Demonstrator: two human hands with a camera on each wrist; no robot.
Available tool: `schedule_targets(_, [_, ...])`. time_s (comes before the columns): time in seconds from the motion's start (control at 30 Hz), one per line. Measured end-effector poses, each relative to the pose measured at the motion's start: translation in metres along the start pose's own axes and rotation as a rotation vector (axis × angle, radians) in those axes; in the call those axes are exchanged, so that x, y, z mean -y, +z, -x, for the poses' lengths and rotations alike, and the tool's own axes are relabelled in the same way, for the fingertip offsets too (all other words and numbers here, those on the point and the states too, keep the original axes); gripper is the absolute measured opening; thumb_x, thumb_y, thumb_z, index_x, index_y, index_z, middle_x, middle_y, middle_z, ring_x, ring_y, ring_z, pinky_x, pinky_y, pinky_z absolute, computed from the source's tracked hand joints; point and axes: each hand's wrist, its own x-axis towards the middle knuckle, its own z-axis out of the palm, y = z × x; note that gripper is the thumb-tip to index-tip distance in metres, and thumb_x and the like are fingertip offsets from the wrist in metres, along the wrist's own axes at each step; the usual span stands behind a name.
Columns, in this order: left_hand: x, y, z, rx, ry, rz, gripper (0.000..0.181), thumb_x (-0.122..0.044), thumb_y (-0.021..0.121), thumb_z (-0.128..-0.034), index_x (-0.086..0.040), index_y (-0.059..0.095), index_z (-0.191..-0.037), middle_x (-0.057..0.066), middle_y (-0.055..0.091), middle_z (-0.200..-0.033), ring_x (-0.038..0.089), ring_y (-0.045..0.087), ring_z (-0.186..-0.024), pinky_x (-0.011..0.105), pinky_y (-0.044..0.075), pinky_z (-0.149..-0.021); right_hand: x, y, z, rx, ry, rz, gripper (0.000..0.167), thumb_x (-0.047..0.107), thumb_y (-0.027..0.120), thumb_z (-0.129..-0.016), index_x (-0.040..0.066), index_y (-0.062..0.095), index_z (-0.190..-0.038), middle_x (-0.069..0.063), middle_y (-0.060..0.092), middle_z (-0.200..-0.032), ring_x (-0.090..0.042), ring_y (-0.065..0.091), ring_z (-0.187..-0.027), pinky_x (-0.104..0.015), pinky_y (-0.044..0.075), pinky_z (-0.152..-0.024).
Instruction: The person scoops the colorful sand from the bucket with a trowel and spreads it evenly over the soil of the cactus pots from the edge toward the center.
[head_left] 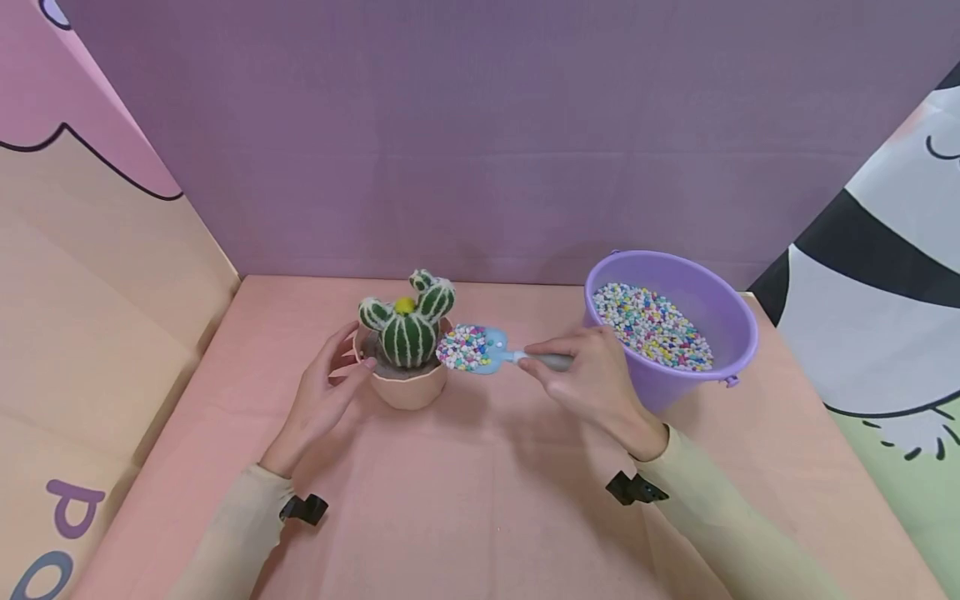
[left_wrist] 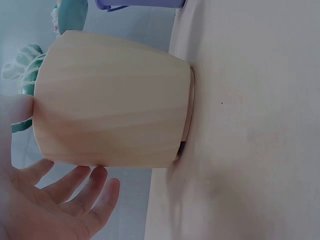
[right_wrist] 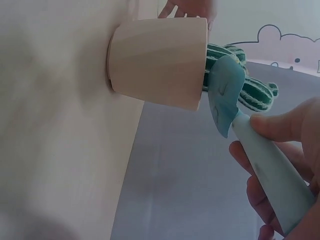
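A peach flower pot [head_left: 408, 392] with a green-and-white cactus [head_left: 408, 340] stands upright on the table. My left hand [head_left: 326, 396] holds the pot's left side, thumb at the rim and fingertips against the wall. The right hand [head_left: 588, 375] grips the grey-blue handle of a small light-blue trowel [head_left: 495, 354]. Colourful pebbles [head_left: 462, 347] heap on its blade, whose tip is at the pot's right rim beside the cactus. In the right wrist view the blade [right_wrist: 227, 90] hides part of the cactus. Soil shows around the cactus base.
A purple bucket [head_left: 660, 387] partly filled with the same kind of pebbles [head_left: 652, 329] stands on the right, just behind the right hand. A pink cloth covers the table [head_left: 450, 500]. A purple backdrop [head_left: 480, 150] rises behind, with printed panels on both sides.
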Motion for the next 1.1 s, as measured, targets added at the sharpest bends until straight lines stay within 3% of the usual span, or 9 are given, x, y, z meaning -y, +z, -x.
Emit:
schedule_targets(0.27, [0.004, 0.002, 0.0, 0.006, -0.014, 0.007, 0.068, -0.024, 0.064, -0.1066, -0.017, 0.035, -0.167, 0.029, 0.054, -0.154, 0.046, 0.06, -0.134, 0.061, 0.049, -0.112, 0.001, 0.004, -0.004, 0.048, 0.01, 0.014, 0.015, 0.024, 0.088, -0.084, 0.015, 0.088, -0.095, -0.001, 0.083, -0.083, -0.022, 0.065, -0.076, -0.049, 0.042, -0.093])
schedule_targets(1.1, [0.003, 0.002, -0.001, 0.005, -0.011, 0.025, 0.066, -0.024, 0.064, -0.107, -0.017, 0.036, -0.166, 0.03, 0.052, -0.156, 0.045, 0.059, -0.135, 0.062, 0.049, -0.112, 0.006, -0.004, -0.026, 0.069, -0.128, 0.092, 0.01, 0.025, 0.089, -0.083, 0.019, 0.089, -0.091, 0.005, 0.08, -0.073, -0.019, 0.062, -0.068, -0.042, 0.041, -0.078])
